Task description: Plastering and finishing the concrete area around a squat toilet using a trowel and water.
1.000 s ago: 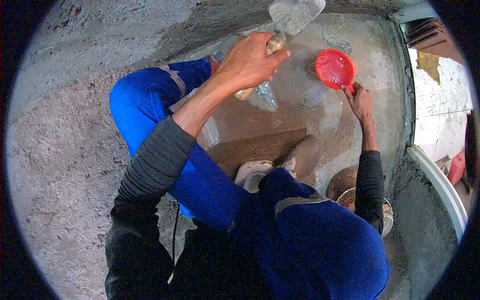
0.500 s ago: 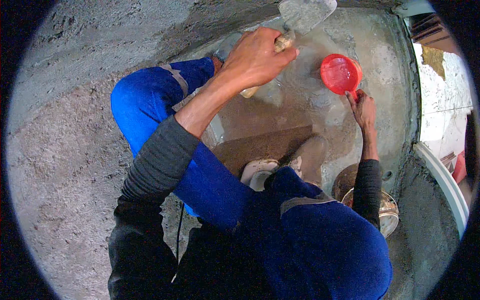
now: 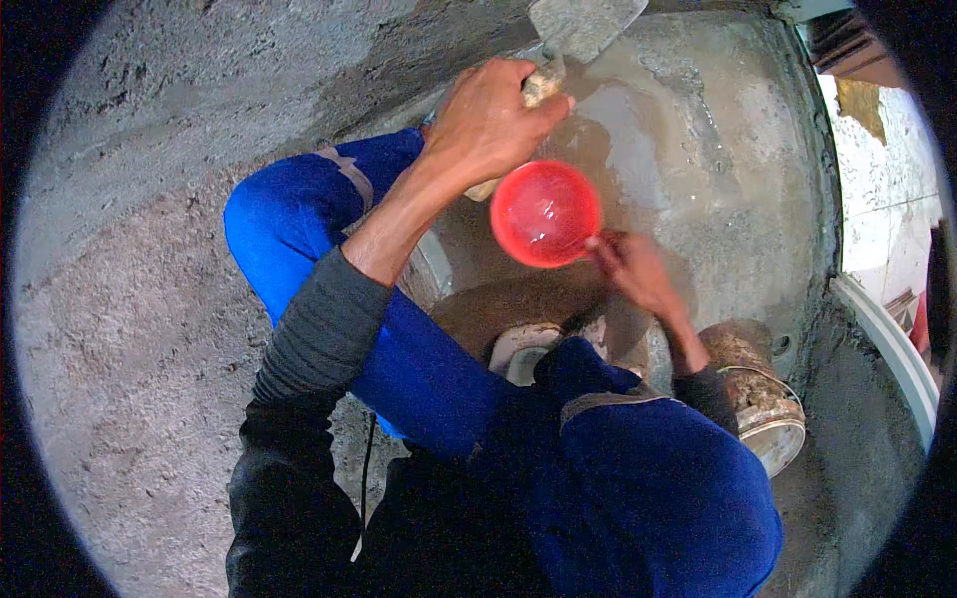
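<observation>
My left hand is closed around the wooden handle of a trowel, whose grey pointed blade lies beyond my fingers by the far wall. In my right hand is a red plastic dipper, gripped by its short handle. The dipper's round bowl hangs open side up between my knees, close below my left hand. Shiny glints inside it look like water. Beneath both hands the grey cement floor is wet, with a puddle next to the trowel.
A dirty metal bucket lies tipped by my right forearm, next to a small round hole in the floor. Rough plastered wall rises at the left. At the right runs a pale curved edge.
My right hand has brought the red dipper left and nearer to me, from over the wet floor to below my left hand. The trowel has shifted slightly left.
</observation>
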The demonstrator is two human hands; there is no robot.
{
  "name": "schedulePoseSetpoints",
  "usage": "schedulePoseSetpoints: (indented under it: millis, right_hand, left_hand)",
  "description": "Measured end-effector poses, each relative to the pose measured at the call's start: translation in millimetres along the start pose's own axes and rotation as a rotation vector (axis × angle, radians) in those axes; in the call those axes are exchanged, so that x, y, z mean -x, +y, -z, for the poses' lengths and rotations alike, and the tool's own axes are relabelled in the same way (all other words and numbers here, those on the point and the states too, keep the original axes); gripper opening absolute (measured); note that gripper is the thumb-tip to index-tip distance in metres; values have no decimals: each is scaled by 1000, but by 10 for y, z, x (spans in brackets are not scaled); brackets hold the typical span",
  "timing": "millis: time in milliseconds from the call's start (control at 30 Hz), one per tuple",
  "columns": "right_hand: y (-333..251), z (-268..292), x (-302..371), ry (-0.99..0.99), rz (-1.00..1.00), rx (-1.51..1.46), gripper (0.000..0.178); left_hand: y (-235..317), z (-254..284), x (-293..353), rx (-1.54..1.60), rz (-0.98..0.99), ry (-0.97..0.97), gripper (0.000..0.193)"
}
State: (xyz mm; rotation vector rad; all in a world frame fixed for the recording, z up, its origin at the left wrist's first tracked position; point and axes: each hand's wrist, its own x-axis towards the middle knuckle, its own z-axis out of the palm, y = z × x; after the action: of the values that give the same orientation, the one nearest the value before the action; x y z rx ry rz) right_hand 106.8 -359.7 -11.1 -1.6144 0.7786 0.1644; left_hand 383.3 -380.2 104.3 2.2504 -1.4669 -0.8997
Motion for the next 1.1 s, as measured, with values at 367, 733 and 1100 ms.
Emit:
schedulePoseSetpoints:
  millis: [367, 733, 1100]
  right_hand:
    - [948, -1844, -792, -473, 137, -270, 40]
    - [804, -1832, -672, -266, 53, -411, 49]
    - [822, -1628, -772, -106, -241, -415, 43]
  left_hand:
    - [-40, 37, -10, 53, -6, 87, 51]
    - [-62, 126, 36, -65, -12, 53, 35]
    - [183, 133, -66, 57, -8, 24, 41]
